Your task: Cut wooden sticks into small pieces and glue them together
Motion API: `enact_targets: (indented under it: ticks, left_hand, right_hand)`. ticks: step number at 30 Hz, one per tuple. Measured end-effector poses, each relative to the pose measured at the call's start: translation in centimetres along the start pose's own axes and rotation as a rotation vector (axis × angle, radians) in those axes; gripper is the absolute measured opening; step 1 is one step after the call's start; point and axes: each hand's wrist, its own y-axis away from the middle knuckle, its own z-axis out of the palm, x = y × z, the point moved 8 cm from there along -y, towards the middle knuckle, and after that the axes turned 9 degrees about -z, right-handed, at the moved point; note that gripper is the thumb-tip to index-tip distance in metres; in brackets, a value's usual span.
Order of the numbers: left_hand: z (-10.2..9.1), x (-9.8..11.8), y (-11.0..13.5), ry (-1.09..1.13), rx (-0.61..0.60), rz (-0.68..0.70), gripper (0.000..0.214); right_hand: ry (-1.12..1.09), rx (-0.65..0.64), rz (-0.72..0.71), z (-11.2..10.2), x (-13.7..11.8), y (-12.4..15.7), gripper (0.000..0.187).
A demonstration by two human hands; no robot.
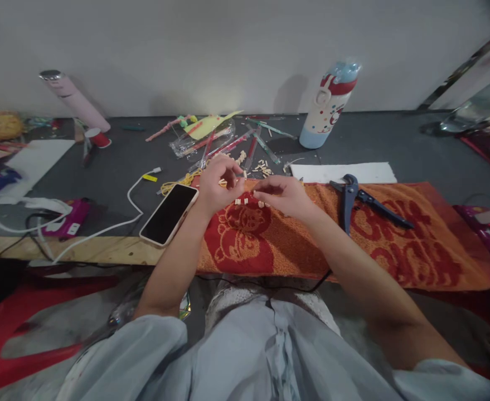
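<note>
My left hand is closed in a pinch on a small cream-coloured piece, held at the tips of thumb and index finger. Just to its right, my right hand also has thumb and index fingertip together; whatever lies between them is too small to make out. Below the fingertips, several short pale pieces rest on the orange and red towel. Behind the hands lies a loose heap of similar pale sticks. Yellow cord is bunched left of my left hand, partly hidden by it.
A phone lies beside my left forearm. Dark-handled cutters rest on the towel, near a white strip. Behind stand a cartoon bottle and a leaning pink flask. Plastic-wrapped sticks clutter the back; a white cable runs left.
</note>
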Motion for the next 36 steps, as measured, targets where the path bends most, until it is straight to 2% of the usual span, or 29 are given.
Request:
enact_targets:
  ticks: [8,13,17,26,33,36]
  left_hand:
    - [0.7,0.8,0.3,0.030,-0.068,-0.017,0.022]
    - [1.0,2.9,0.4,-0.089,-0.053,0.092,0.019]
    - [1.5,3.3,0.8,-0.165,-0.071,0.140,0.018]
    - [2.2,3.6,1.4,-0.393,-0.074,0.292,0.022]
    - [2.6,3.8,1.6,-0.449,-0.095,0.350,0.020]
    - [2.6,3.3,1.7,-0.447,-0.114,0.315,0.016]
  right_hand:
    - [-0.176,0.035,0.070,-1.1,0.1,0.6,0.034]
    - [-0.344,0.165,0.103,-1.2,0.4,0.8,0.028]
    - [-0.432,0.263,0.182,-1.0,0.7,1.1,0.026]
    - [-0.393,0.254,0.161,-1.0,0.2,1.1,0.024]
    - [-0.362,0.247,0.120,-1.2,0.0,1.0,0.017]
    - [-0.351,0.246,0.112,-1.2,-0.1,1.0,0.015]
